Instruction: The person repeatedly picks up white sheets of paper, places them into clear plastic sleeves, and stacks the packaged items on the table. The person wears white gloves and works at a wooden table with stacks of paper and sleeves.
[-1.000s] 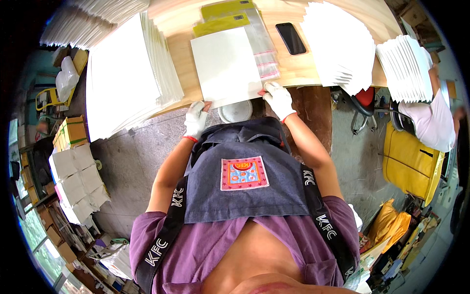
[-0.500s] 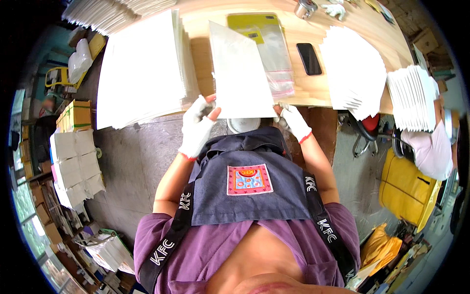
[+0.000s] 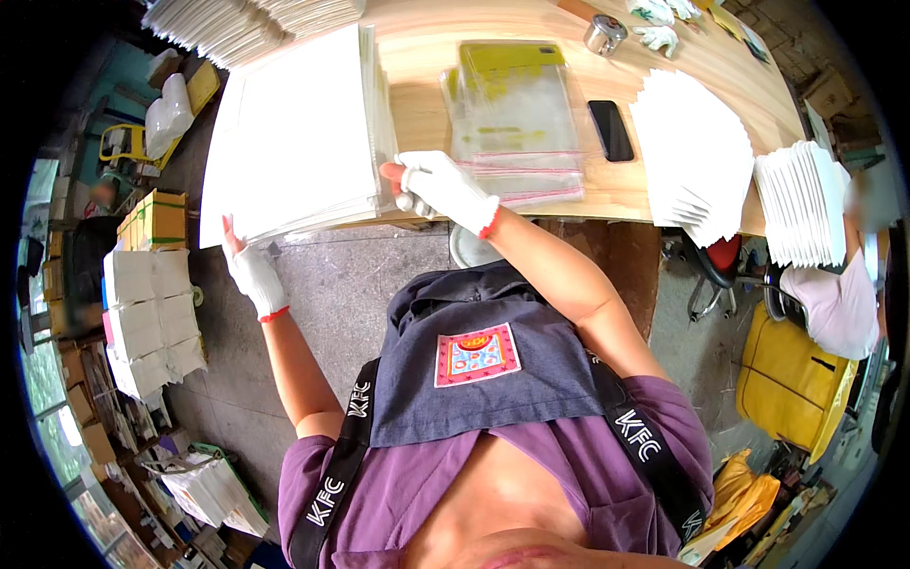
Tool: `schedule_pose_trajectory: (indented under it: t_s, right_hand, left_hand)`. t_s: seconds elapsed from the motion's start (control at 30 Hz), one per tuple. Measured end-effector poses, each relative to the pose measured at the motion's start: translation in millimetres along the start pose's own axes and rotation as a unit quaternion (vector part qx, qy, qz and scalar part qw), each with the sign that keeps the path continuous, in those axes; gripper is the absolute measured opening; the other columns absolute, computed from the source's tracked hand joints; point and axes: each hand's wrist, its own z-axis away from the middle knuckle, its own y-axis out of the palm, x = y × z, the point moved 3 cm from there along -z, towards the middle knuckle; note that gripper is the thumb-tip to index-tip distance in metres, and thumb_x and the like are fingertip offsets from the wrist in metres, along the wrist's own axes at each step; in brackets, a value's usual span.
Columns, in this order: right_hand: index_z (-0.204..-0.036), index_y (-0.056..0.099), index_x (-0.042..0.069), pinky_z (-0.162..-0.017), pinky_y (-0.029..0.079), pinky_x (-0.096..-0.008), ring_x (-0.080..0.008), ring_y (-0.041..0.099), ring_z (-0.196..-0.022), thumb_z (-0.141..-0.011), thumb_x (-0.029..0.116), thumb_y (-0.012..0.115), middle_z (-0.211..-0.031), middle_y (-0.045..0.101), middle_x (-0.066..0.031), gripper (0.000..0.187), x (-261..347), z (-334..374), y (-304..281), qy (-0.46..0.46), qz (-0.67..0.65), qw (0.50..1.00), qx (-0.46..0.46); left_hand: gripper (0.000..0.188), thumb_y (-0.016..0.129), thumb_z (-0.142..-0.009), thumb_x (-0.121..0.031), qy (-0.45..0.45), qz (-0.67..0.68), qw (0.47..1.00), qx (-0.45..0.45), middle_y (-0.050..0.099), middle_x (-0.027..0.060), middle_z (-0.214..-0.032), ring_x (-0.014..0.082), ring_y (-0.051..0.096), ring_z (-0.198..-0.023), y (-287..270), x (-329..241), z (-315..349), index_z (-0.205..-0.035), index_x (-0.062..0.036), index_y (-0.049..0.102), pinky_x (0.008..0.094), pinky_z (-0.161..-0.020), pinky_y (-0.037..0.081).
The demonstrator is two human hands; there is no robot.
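Note:
A tall stack of large white sheets (image 3: 294, 123), with clear edges showing along its right side, lies at the table's left. My left hand (image 3: 254, 277), in a white glove with bare fingertips, is at the stack's near left corner, fingers stretched toward the edge. Beside the stack's near right edge is my right hand (image 3: 441, 188), gloved alike, its fingers curled in and no sheet visible in them. Just beyond my right hand lie clear plastic bags (image 3: 521, 119) with a yellow-green band at the far end and red-lined near edges.
Right of the bags lies a black phone (image 3: 610, 131). Fanned white sheets (image 3: 692, 156) and folded white pieces (image 3: 801, 204) fill the right side. At the back stand a metal cup (image 3: 605, 35) and spare gloves (image 3: 656, 39). Another person's sleeve (image 3: 829, 299) shows at far right.
Both hands have let go of the single white sheet held over the bags and moved left to the stack. The bags now show uncovered. My view has shifted slightly.

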Motion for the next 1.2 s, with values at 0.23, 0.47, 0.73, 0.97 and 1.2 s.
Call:
schedule_pose_trajectory:
  t_s: [0.23, 0.47, 0.73, 0.97, 1.2]
  right_hand:
    - [-0.098, 0.061, 0.005, -0.064, 0.050, -0.0262, -0.0134, 0.062, -0.073, -0.092, 0.020, 0.057, -0.082, 0.065, -0.0052, 0.017, -33, 122, -144, -0.188, 0.231, 0.909, -0.290]
    - [-0.108, 0.059, 0.017, -0.084, 0.045, -0.0393, -0.0231, 0.056, -0.099, -0.082, 0.030, 0.057, -0.101, 0.060, -0.0034, 0.029, -16, 243, -291, 0.033, 0.728, 0.498, -0.471]
    - [-0.092, 0.063, 0.012, -0.072, 0.047, -0.0356, -0.0243, 0.058, -0.083, -0.078, 0.025, 0.064, -0.086, 0.060, -0.0083, 0.018, -16, 253, -309, -0.036, 0.754, 0.453, -0.475]
    - [-0.085, 0.062, 0.013, -0.074, 0.046, -0.0361, -0.0221, 0.059, -0.087, -0.073, 0.024, 0.072, -0.086, 0.062, -0.0025, 0.019, -33, 285, -201, -0.145, 0.730, 0.453, -0.490]
    - [-0.093, 0.054, 0.004, -0.042, 0.044, -0.0245, -0.0120, 0.053, -0.050, -0.097, 0.045, 0.041, -0.071, 0.061, -0.0081, 0.043, -110, 329, -253, -0.041, -0.158, 0.741, -0.651]
  left_hand:
    - [0.041, 0.041, -0.097, -0.031, -0.331, 0.119, 0.934, -0.068, 0.052, 0.0117, -0.123, 0.0249, 0.051, -0.111, -14, 172, 95, -0.131, -0.0095, 0.047, 0.0403, -0.097, 0.040]
    - [0.023, 0.055, -0.083, -0.006, 0.137, -0.155, 0.885, 0.417, 0.065, 0.0130, -0.100, 0.0254, 0.063, -0.090, 142, 77, 159, -0.105, -0.0063, 0.062, 0.0330, -0.079, 0.049]
    - [0.047, 0.058, -0.082, -0.033, 0.301, -0.242, 0.786, 0.483, 0.046, 0.0116, -0.132, 0.0347, 0.039, -0.123, 355, 37, 123, -0.125, -0.0164, 0.052, 0.0496, -0.101, 0.033]
    - [0.059, 0.053, -0.083, -0.046, 0.363, -0.467, 0.679, 0.435, 0.042, 0.0107, -0.136, 0.0335, 0.037, -0.126, 382, 75, 100, -0.134, -0.0189, 0.046, 0.0527, -0.105, 0.024]
    - [0.044, 0.062, -0.077, -0.039, 0.311, -0.496, 0.611, 0.533, 0.053, 0.0097, -0.117, 0.0304, 0.049, -0.109, 340, 30, 131, -0.114, -0.0166, 0.056, 0.0470, -0.100, 0.031]
